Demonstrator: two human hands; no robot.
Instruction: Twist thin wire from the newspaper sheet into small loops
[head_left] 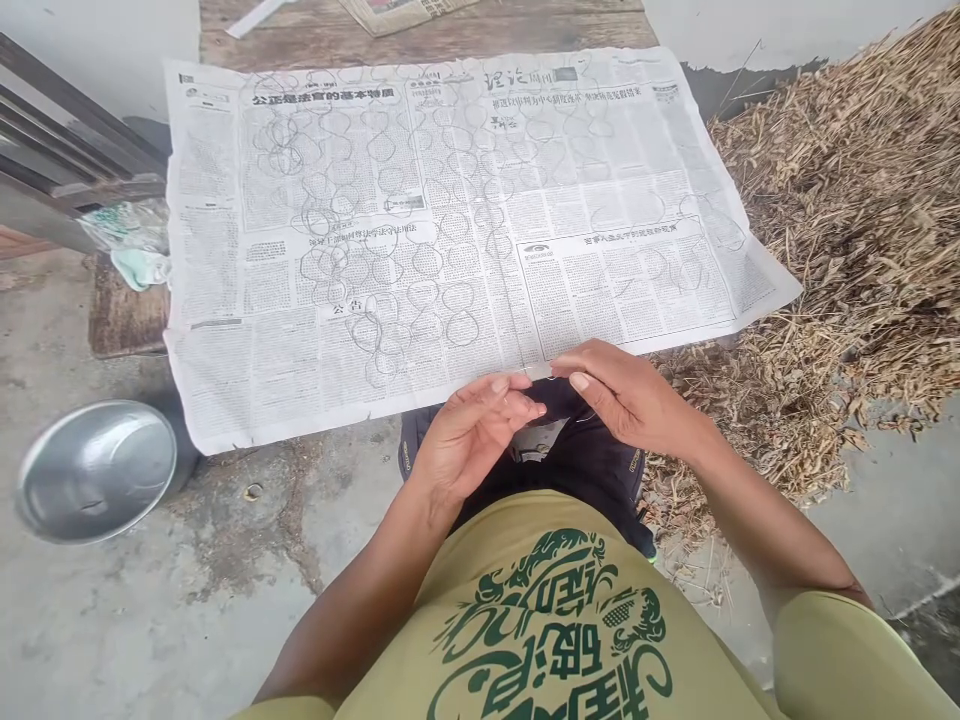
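Observation:
A sheet of newspaper (465,250) lies spread before me, covered with thin, dark wire-like loops (457,310), many shaped like a figure eight. Close to its near edge, my left hand (476,425) has thumb and forefinger pinched together, the other fingers curled. Across from it, my right hand (634,400) is closed in a pinch, palm turned down. Between the fingertips shows a very fine, pale strand of wire (540,372), hard to make out. Both hands are above my lap.
The newspaper rests on a wooden table (510,35) with folded paper (397,12) at its far side. A metal basin (97,470) stands on the floor at left, near a wooden stool (127,315) with a plastic bag (135,250). Dry stalks (847,260) are heaped at right.

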